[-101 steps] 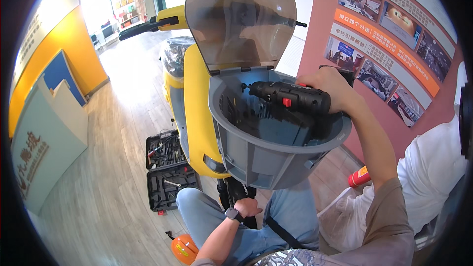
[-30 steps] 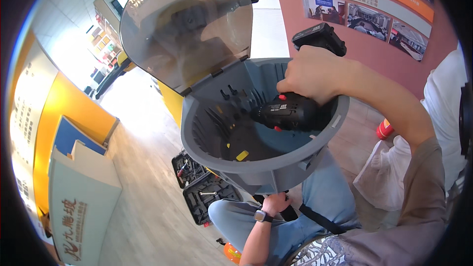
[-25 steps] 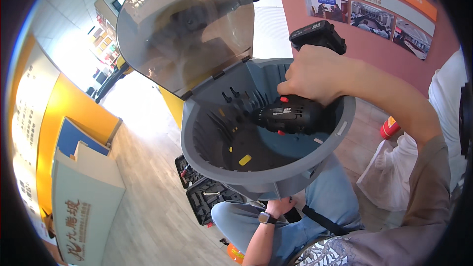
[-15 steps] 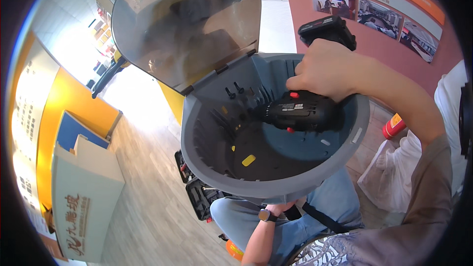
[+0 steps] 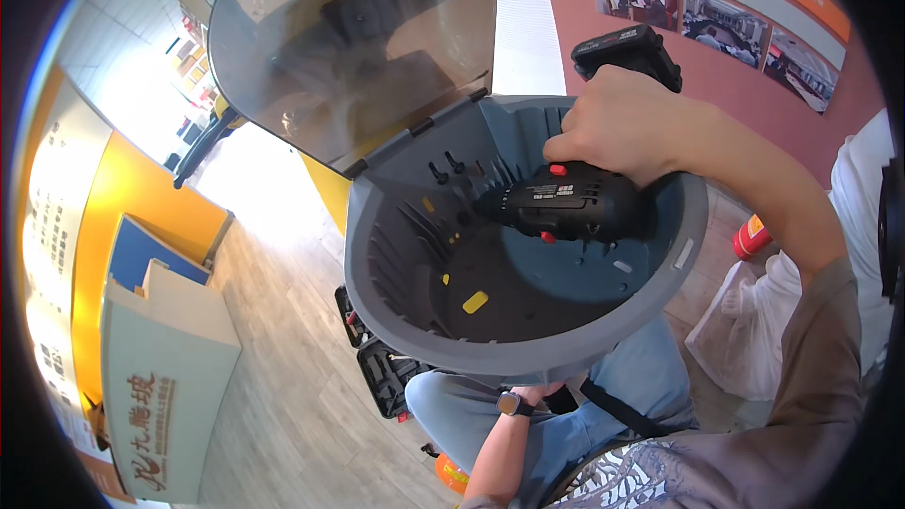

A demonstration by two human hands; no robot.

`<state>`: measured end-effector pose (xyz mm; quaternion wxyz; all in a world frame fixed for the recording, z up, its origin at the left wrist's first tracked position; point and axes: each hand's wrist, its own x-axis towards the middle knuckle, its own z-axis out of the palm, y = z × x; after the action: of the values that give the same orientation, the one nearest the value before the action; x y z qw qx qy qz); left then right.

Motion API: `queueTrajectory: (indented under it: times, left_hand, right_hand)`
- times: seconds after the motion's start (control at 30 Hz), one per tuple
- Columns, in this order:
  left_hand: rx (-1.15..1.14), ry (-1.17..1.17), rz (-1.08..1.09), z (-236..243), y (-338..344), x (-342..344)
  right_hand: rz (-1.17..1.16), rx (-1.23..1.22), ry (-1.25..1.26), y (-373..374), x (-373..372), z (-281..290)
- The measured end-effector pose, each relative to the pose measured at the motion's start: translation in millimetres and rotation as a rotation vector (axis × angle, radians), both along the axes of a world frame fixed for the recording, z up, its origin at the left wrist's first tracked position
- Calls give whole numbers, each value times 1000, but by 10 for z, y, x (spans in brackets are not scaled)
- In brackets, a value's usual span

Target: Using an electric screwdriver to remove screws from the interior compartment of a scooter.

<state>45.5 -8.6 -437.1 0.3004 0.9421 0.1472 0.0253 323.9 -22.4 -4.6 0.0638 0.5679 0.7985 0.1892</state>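
The right hand [image 5: 630, 123] is closed around the handle of a black cordless drill [image 5: 575, 207], its nose aimed at the back wall inside the grey basket [image 5: 528, 339], near the black fasteners [image 5: 443, 168]. The left hand [image 5: 539, 394] sits below the basket, largely hidden; its grip cannot be determined. The tinted lid [image 5: 353, 38] stands open above. Risk: if the bit sits off-axis it may slip and score the plastic. A small yellow piece [image 5: 475, 302] lies loose on the basket floor and could be lost.
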Motion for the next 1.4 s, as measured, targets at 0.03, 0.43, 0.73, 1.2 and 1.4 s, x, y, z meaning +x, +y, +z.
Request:
queueTrajectory:
  times: [0.03, 0.43, 0.73, 1.2, 1.4]
  left_hand:
    - [1, -9, -1, -9, 3, 14]
    - [67, -88, 26, -148, 33, 30]
    - [-12, 60, 69, -74, 18, 38]
    - [44, 147, 30, 126, -14, 51]
    - [73, 120, 29, -18, -24, 57]
  right_hand:
    - [-16, -8, 26, -7, -2, 2]
    - [-59, -36, 66, -28, -22, 12]
    - [-56, -48, 49, -28, -22, 11]
    - [-83, -130, 26, 28, -118, 46]
    - [-67, -133, -43, 23, -90, 25]
